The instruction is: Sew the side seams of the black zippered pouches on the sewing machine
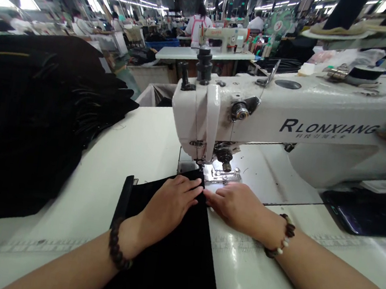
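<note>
Cloth (174,264) end at presser foot (201,167), mid-frame; most length looks unsewn. Left hand (171,199): fingers slightly spread on it; right hand (238,207): fingers bunched at edge, pinch unclear.

Left hand (171,200) on fabric (173,264), sewing machine (270,112)

The black fabric (178,264) extends beyond the near edge; the left hand (168,198) covers part of it. The right hand (236,205) hides some of its own fingertips. Needle area (201,167): too small to resolve. The right edge crops the sewing machine (271,105) and phone (374,216); the left edge crops the fabric pile (21,133). Far-left workers (82,26) are blurred.
</note>
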Tool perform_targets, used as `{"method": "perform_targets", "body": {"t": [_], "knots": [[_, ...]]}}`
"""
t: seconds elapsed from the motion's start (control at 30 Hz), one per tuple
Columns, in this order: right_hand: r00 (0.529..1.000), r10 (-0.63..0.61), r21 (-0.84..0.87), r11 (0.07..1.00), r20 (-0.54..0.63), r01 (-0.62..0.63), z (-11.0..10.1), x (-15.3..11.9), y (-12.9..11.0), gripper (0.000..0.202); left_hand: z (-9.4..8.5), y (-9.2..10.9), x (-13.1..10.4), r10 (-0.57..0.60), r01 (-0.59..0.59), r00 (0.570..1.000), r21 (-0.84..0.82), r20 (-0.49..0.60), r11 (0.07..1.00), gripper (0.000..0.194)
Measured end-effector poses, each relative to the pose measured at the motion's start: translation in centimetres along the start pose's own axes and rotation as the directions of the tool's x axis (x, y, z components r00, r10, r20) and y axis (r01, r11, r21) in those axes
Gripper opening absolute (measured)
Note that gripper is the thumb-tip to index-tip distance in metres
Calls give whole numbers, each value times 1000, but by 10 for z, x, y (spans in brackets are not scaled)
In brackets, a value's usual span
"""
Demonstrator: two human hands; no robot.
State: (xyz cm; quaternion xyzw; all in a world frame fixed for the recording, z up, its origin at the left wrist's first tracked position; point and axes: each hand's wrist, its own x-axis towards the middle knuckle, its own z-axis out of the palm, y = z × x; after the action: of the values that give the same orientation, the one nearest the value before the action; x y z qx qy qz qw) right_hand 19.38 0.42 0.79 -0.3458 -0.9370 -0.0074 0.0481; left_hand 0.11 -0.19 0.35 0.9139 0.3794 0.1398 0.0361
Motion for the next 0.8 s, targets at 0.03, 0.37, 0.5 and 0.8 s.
{"method": "perform_targets", "body": {"t": [0.03,0.37,0.5,0.8], "knots": [[1000,3,0,1000,4,-3,0,0,0,19,0,0,0,4,-4,1000,-1,6,1000,25],[995,66,-11,998,69,-66,-3,6,-2,21,1,-16,4,42,-42,999,-3,28,999,26],[975,157,36,986,158,-165,-27,-12,-19,14,-18,3,-9,58,-66,987,49,147,997,31],[843,207,668,528,497,-524,-39,-107,-100,16,-20,81,-102,281,-283,946,-9,161,959,53]]}}
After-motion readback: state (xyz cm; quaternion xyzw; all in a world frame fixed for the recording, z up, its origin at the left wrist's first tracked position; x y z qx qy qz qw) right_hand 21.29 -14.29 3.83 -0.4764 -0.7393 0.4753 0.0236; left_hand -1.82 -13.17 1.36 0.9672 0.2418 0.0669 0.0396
